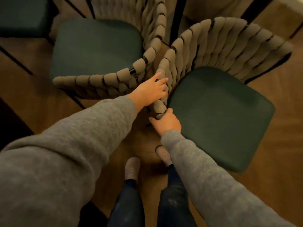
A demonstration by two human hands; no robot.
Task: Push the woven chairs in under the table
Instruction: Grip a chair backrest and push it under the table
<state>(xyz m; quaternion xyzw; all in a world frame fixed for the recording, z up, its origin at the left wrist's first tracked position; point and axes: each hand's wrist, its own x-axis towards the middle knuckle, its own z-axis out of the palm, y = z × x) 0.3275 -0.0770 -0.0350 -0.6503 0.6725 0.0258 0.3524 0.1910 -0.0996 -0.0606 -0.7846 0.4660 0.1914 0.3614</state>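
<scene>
Looking straight down: two perforated pale shoes (132, 167) stand on a wooden floor (41, 99), and two grey sleeves (65, 153) reach forward from the bottom edge. The right hand (166, 124), the nearer one, is clamped on the near end of the nearer woven chair's (218, 115) padded back rim, thumb and fingers curled round it. Just beyond, the left hand (151, 91) lies on the same rim with its fingers stretched out and pressing, not closed. This chair's curved back runs away from the hands toward the upper right, and its dark green seat spreads to the right of them, so the chair sits askew and probably needs swinging round before it goes forward. The second woven chair (96, 46) stands farther off to the left, its back almost touching the first chair's. A third green seat (21, 13) is cut off at the top left corner. The table cannot be made out for certain among the dark legs and pale surfaces along the top edge.
</scene>
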